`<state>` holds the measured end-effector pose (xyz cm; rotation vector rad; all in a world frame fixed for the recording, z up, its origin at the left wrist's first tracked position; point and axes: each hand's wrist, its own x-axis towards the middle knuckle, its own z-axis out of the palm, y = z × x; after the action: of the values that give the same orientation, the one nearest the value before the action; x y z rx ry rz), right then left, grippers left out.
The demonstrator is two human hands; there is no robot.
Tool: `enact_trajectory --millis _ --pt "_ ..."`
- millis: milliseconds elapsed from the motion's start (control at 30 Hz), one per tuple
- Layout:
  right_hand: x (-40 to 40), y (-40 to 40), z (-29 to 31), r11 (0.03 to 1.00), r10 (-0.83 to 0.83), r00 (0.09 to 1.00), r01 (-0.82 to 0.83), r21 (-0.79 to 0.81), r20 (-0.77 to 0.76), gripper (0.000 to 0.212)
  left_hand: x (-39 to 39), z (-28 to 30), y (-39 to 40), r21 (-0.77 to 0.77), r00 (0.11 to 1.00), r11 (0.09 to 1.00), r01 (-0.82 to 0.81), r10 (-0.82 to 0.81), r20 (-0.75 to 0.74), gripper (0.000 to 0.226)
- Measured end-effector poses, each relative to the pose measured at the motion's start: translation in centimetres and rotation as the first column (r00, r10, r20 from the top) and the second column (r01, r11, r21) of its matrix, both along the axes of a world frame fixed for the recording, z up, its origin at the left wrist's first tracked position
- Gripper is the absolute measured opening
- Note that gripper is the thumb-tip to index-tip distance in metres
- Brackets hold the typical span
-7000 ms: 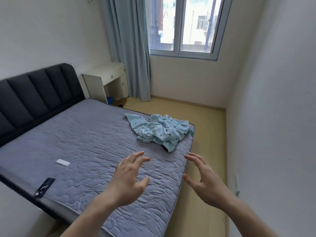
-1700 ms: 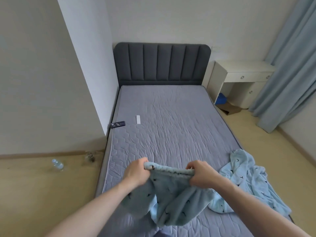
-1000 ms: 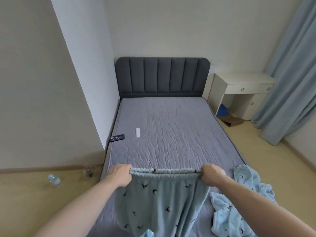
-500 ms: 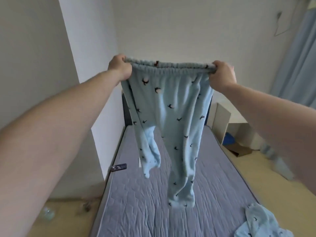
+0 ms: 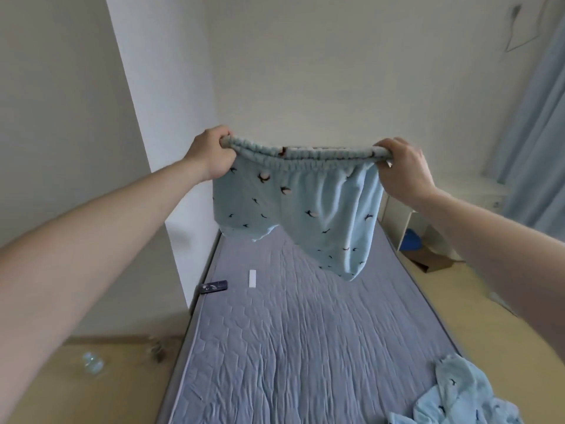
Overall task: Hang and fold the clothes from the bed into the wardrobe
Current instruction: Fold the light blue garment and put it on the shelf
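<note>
Fingers (image 5: 224, 139) of the left hand (image 5: 211, 157) curl round 1 end of the waistband, and the right hand (image 5: 403, 169) grips the other end, stretching it level. Up in the air go the pale blue pyjama trousers (image 5: 293, 206), legs swinging clear above the grey bed (image 5: 305, 332). A 2nd blue garment (image 5: 461, 393) lies crumpled at the near right corner. Over by the left edge, a dark remote (image 5: 214, 286) and a white strip (image 5: 252, 278) sit on the mattress.
</note>
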<state>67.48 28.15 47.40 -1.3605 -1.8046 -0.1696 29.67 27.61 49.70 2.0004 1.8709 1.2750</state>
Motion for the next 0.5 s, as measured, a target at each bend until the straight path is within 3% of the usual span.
enact_trajectory --millis 200,367,500 --pt "0.3 -3.3 -17.3 0.918 0.046 0.993 0.002 -0.396 0.112 0.014 -0.8 -18.1 -2.8 -0.357 0.983 0.928 0.101 -0.149 -0.108 0.023" --pt "0.4 -8.1 -33.2 0.7 0.128 0.966 0.072 -0.71 0.225 0.026 -1.3 -35.2 -7.5 -0.633 0.944 0.768 0.1 -0.274 -0.184 0.01" --pt "0.0 -12.4 -44.6 0.481 0.232 0.943 0.1 -0.871 0.237 0.011 -1.2 -47.6 -12.9 -0.779 0.934 0.624 0.063 -0.312 -0.175 0.013"
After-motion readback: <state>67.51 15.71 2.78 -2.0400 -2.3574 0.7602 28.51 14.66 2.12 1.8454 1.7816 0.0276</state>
